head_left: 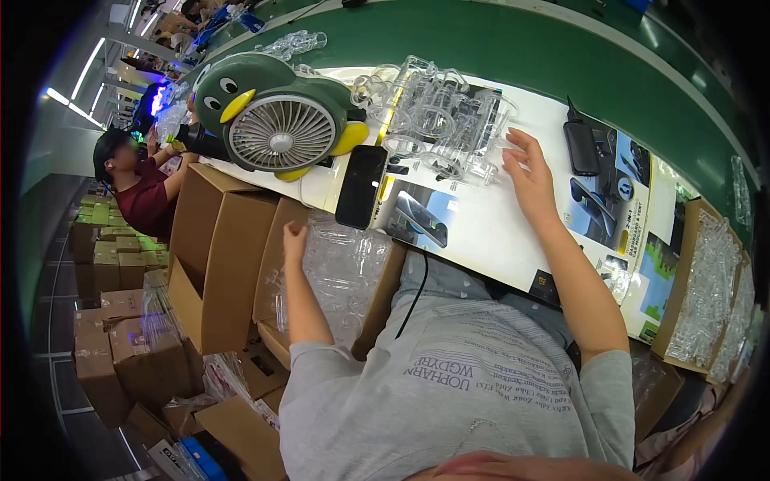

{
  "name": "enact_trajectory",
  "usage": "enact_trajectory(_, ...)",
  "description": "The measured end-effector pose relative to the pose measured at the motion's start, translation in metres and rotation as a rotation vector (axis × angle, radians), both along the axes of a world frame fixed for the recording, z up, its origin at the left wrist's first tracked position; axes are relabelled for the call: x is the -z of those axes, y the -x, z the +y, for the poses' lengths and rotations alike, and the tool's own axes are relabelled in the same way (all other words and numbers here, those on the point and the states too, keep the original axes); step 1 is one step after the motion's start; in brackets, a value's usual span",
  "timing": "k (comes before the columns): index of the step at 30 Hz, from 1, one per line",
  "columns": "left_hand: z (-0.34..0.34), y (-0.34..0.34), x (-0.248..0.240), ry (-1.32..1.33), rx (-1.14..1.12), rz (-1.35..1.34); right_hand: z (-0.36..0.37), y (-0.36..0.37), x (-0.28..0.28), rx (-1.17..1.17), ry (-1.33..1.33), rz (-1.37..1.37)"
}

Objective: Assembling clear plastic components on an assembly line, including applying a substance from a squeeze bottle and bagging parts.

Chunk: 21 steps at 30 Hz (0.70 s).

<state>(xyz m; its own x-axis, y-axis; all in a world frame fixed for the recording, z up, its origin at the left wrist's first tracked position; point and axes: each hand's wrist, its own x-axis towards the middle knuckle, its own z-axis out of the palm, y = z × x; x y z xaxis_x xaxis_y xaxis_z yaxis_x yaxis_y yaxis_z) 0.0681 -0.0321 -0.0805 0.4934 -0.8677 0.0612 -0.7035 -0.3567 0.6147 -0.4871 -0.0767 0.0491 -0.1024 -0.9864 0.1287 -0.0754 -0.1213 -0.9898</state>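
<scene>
My right hand [526,167] is at the right edge of a pile of clear plastic parts [437,112] on the table. Its fingers are slightly bent and apart, and I see nothing held in them. Rounded cups and tubes show in the pile, whose exact kind I cannot make out. Lower on the left, my left hand [294,240] is over an open cardboard box [383,295] holding more clear plastic parts [341,260]. A small gap shows between its thumb and fingers, with nothing visible between them.
A green bird-shaped fan [281,120] stands left of the pile, with a black phone [361,186] beside it. A black device [581,144] lies right. Another box of clear parts [706,280] sits far right. Cardboard boxes [216,256] crowd the left; another person [140,180] is beyond.
</scene>
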Motion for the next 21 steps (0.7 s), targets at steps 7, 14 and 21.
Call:
enact_trajectory(7,-0.017,0.046,0.030,-0.384,0.008,-0.372,0.006,0.002,-0.001,0.041,0.006,0.125)
enact_trajectory(14,-0.026,0.018,0.033,-0.447,0.119,-0.223,0.005,0.002,-0.003,-0.002,-0.016,0.134)
enact_trajectory(21,-0.024,0.026,0.034,-0.003,0.093,0.063,0.005,0.001,-0.003,-0.007,-0.032,0.135)
